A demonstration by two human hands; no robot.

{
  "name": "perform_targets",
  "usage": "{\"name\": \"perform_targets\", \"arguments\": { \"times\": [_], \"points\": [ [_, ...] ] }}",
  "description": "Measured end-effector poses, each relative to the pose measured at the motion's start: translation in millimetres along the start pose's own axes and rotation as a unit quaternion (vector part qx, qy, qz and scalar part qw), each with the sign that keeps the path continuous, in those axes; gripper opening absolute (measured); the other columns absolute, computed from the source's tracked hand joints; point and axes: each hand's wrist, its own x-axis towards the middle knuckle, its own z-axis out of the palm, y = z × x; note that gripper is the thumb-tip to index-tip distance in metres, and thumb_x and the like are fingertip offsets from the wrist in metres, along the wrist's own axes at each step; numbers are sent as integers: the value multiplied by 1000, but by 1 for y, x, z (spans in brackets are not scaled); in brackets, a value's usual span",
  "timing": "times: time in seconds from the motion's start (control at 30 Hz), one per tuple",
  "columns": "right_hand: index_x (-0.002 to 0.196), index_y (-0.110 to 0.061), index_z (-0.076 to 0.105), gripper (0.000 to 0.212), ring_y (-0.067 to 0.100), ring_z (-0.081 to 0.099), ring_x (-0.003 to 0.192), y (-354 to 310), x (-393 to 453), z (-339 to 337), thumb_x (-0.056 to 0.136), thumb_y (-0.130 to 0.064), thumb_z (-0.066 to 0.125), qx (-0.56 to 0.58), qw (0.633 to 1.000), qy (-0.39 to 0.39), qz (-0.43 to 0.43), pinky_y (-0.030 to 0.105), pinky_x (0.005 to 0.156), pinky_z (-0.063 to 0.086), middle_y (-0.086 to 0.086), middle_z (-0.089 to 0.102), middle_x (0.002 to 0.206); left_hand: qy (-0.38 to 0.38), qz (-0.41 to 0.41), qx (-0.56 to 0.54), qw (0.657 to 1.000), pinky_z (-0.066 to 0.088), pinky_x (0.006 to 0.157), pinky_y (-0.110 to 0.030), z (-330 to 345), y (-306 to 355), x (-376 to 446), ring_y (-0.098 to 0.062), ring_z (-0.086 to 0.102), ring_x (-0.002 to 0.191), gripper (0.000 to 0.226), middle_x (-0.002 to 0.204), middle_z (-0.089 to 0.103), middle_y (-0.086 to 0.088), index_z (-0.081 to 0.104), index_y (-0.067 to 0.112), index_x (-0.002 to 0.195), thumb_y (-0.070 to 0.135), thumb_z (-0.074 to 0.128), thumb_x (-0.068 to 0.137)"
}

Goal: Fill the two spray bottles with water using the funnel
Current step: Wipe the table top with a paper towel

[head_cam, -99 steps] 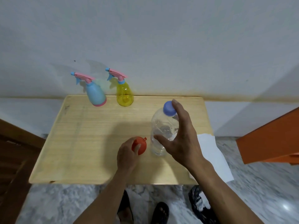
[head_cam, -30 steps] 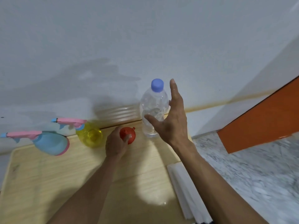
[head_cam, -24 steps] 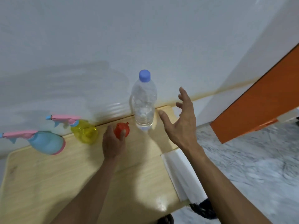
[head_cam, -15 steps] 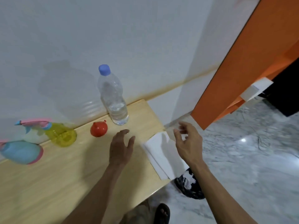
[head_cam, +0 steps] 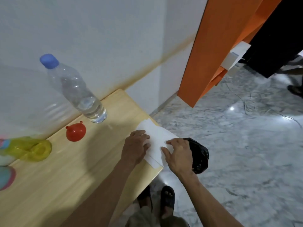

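A pale wood-grain desk [head_cam: 68, 174] stands against a white wall, on grey marbled floor [head_cam: 237, 145]. Both the left hand [head_cam: 135, 149] and right hand [head_cam: 177, 153] press flat, fingers spread, on folded white paper [head_cam: 155, 136] at the 3 o'clock edge. The red funnel [head_cam: 75, 132] lies toward 12 o'clock beside the clear water bottle [head_cam: 77, 92]; the translucent yellow spray bottle [head_cam: 34, 149] and blue spray bottle [head_cam: 5, 177] lie at 9 o'clock.

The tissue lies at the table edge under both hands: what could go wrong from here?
1. The tissue overhangs the table edge, so it may slip off towards the black bag below.
2. The left hand and right hand are both on it, so nothing steadies the capped bottle or the funnel.
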Motion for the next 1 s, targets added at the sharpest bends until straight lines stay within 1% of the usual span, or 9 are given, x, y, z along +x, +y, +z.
{"name": "perform_targets", "arguments": {
  "times": [0.1,0.2,0.33,0.47,0.63,0.73,0.83,0.9,1.0],
  "points": [
    [102,-19,75,34,31,58,108,4,-7,12,84,-47,70,-27,999,22,-39,47,79,54,3,67,113,-15,32,8,999,50,100,-42,5,-12,4,-31,58,122,29,129,67,-6,75,18,107,19,80,79],
    [99,-19,77,40,33,60,112,5,-17,20,82,-54,67,-38,997,26,-58,47,83,54,6,67,121,-5,45,-8,999,55,92,-45,10,-20,4,-34,64,112,29,120,71,-8,79,18,97,14,87,69],
    [97,-17,78,29,34,59,111,8,-23,28,82,-41,72,-34,997,28,-60,47,86,54,8,66,122,12,47,-16,999,53,93,-47,12,-20,4,-33,63,114,26,119,72,-8,81,18,92,13,88,68],
    [88,-16,75,24,32,56,113,6,-23,32,90,-37,63,-16,997,45,-57,43,88,51,9,65,121,3,48,-16,999,52,95,-49,12,-24,4,-33,61,117,28,122,70,-7,80,21,95,19,89,69],
    [85,-12,71,11,33,55,115,9,-22,36,89,-22,75,-12,997,39,-64,45,89,51,9,64,122,-10,70,-5,997,52,93,-50,11,-29,1,-30,62,117,35,124,69,-3,79,28,94,24,93,62],
    [86,-11,69,11,33,52,117,10,-22,36,91,-19,73,2,997,34,-68,44,93,49,10,62,125,-3,71,10,997,51,93,-51,10,-26,1,-28,62,117,29,123,70,-1,79,29,88,24,92,63],
    [88,-9,68,8,31,50,117,11,-21,33,93,-16,71,30,997,38,-61,40,98,45,11,61,126,2,74,18,997,47,95,-54,8,-23,0,-26,61,120,30,125,69,1,77,31,94,29,90,67],
    [90,-10,67,8,28,48,118,11,-20,29,95,-16,68,57,997,26,-41,36,100,40,9,60,129,-4,85,27,996,44,98,-56,7,-22,0,-25,59,123,29,127,67,2,77,32,96,30,88,70],
    [92,-10,66,12,27,46,122,12,-18,24,97,-20,61,82,996,5,-20,31,101,35,8,58,132,-17,78,40,996,36,105,-57,8,-23,1,-23,56,128,20,130,66,4,77,32,92,28,85,74]
  ]
}}
